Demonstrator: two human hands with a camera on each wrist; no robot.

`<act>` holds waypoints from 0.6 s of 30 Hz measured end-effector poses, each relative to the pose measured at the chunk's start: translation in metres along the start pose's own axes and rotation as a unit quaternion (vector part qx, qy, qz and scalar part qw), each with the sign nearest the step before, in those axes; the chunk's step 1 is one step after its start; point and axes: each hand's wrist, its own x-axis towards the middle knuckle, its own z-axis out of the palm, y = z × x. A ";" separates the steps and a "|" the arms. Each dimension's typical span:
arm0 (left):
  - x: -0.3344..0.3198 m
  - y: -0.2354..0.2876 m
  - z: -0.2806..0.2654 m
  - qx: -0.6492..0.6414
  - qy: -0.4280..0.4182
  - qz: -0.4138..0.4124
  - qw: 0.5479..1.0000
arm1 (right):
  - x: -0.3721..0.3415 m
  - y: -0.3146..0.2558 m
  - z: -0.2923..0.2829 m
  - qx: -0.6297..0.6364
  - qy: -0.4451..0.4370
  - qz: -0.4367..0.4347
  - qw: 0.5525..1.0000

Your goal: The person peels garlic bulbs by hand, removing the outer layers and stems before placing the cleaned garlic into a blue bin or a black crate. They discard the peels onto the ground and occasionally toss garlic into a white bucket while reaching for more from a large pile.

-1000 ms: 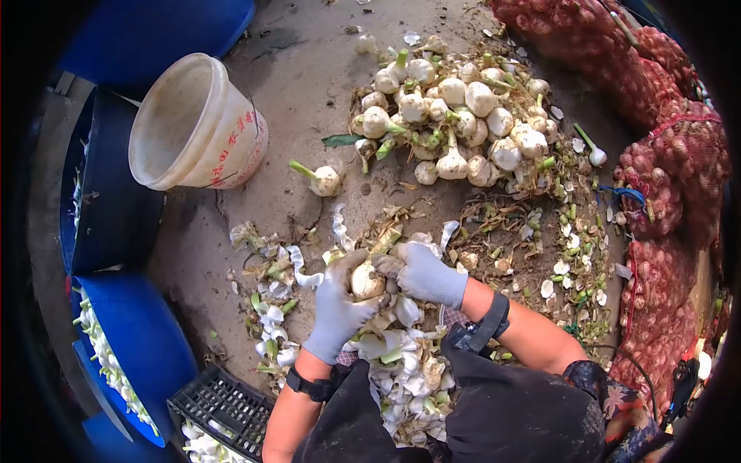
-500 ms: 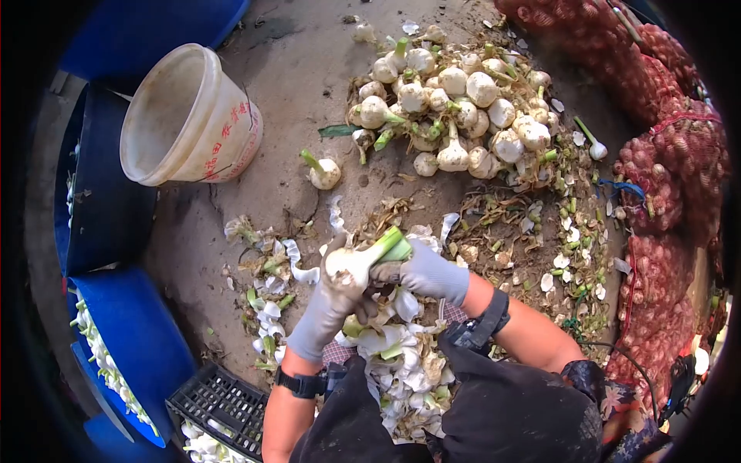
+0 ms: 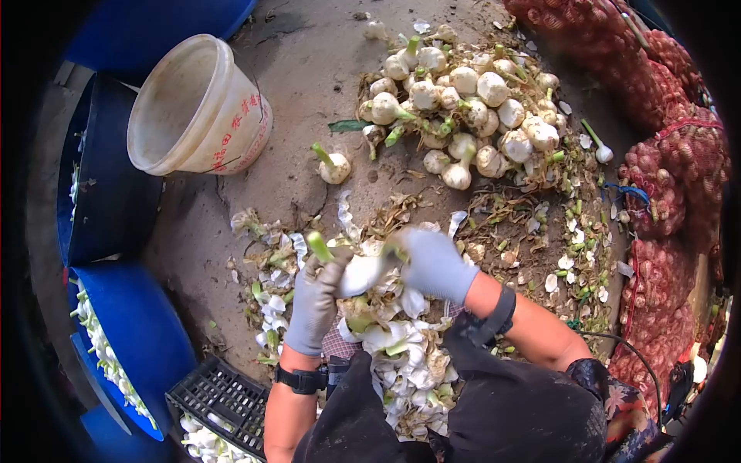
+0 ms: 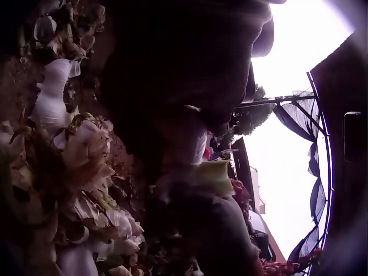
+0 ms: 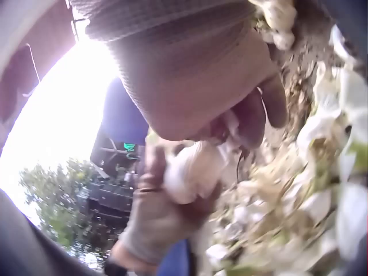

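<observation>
A white garlic bulb (image 3: 360, 275) with a short green stem (image 3: 318, 245) is gripped in my gloved left hand (image 3: 312, 297), stem pointing up and left. My gloved right hand (image 3: 436, 265), blurred, is right beside the bulb with its fingers curled. In the right wrist view, a pale strip of garlic skin (image 5: 231, 122) shows between the right fingers, close over the bulb (image 5: 194, 172). The left wrist view is dark, with the left hand (image 4: 190, 63) covering most of the bulb. Peeled skins (image 3: 409, 355) are heaped between my knees below both hands.
Ahead lies a pile of untrimmed garlic (image 3: 471, 108), with one loose bulb (image 3: 334, 168) nearer. A white bucket (image 3: 224, 116) stands left. Blue tubs (image 3: 139, 332) and a black crate (image 3: 224, 405) holding garlic line the left side. Red mesh sacks (image 3: 664, 185) line the right.
The bulb has turned in my left hand, its stem swinging from the right to the upper left. Its surface looks whiter. My right hand has shifted from the stem to the bulb's right side.
</observation>
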 end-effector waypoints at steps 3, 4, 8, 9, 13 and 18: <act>-0.003 -0.004 -0.011 -0.160 -0.081 0.026 0.983 | 0.000 0.024 0.009 -0.139 -0.039 -0.022 0.989; -0.003 -0.002 -0.014 -0.167 -0.052 0.036 0.984 | -0.003 0.025 0.013 -0.187 -0.138 -0.051 0.971; 0.014 0.001 -0.054 -0.381 -0.015 0.041 0.923 | -0.053 -0.010 0.027 0.024 -0.512 -0.153 0.845; 0.014 0.002 -0.061 -0.411 0.012 0.044 0.910 | -0.053 -0.015 0.024 0.051 -0.514 -0.181 0.837; -0.003 0.033 -0.099 -0.358 0.021 0.100 0.928 | -0.025 -0.011 0.021 -0.338 -0.236 -0.090 0.906; -0.093 0.163 -0.251 -0.509 -0.066 0.374 0.772 | 0.047 -0.005 -0.027 -0.062 -0.004 -0.096 0.993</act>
